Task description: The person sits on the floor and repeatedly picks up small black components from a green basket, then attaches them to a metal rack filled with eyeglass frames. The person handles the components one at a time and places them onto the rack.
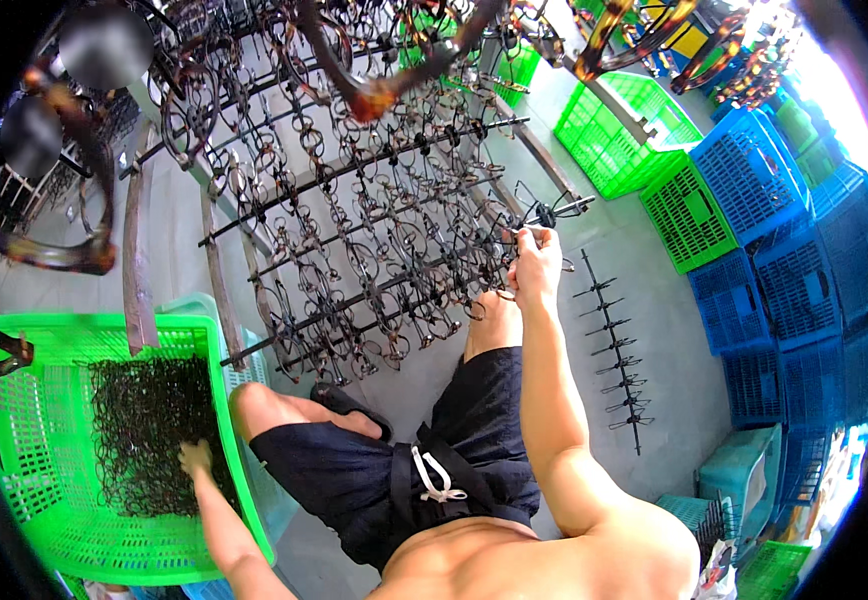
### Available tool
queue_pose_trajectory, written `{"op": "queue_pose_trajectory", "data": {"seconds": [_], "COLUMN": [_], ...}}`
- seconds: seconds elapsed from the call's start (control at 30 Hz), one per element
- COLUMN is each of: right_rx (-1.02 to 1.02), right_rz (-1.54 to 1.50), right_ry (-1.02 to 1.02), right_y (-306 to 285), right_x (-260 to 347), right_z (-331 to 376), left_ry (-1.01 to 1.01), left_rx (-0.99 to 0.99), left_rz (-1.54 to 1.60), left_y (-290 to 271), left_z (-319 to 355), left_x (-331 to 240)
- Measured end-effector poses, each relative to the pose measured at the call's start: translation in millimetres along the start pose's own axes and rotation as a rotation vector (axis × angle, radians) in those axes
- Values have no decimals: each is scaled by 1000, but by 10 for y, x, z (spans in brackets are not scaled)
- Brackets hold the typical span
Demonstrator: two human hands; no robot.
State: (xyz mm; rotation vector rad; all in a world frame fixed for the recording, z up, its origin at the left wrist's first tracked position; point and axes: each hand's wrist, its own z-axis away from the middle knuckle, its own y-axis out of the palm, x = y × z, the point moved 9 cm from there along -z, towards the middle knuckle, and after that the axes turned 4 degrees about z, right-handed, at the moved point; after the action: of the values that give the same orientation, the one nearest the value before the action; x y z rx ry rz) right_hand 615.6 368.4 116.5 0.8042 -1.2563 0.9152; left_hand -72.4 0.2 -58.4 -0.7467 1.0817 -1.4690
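Observation:
My left hand (195,457) reaches down into a green plastic basket (239,440). Its small fingers look apart, touching a tangled pile of dark eyeglass frames (149,430). Out in front, my right hand (536,265) is closed in a pinch at a black clip (546,214) near the right end of a metal bar (576,206). Thin dark wires or frame parts stick out around that clip. Rows of tortoiseshell eyeglass frames (364,240) hang from several parallel bars before me; my fingertips partly hide what they grip.
A loose rod with several clips (614,345) lies on the grey floor to the right. Green crates (619,140) and stacked blue crates (759,180) line the right side. Large tortoiseshell frames (369,95) hang close overhead. Metal rack posts (137,270) stand near the basket.

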Motion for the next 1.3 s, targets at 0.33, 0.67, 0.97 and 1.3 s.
{"op": "queue_pose_trajectory", "data": {"seconds": [0.33,0.67,0.97,1.3], "right_rx": [-88,273,644,1237], "right_rz": [-119,253,304,-110], "right_ry": [-89,-2,-561,19], "right_y": [46,342,1184,1643], "right_x": [-154,-87,528,-246], "right_z": [-166,-244,1979,3104], "left_ry": [114,465,402,382], "left_rx": [37,-220,278,595], "left_rz": [223,857,1998,2157], "left_y": [404,-691,-1236,-630], "left_z": [12,90,1925,3163], "left_x": [119,-20,-1005,-2007]}}
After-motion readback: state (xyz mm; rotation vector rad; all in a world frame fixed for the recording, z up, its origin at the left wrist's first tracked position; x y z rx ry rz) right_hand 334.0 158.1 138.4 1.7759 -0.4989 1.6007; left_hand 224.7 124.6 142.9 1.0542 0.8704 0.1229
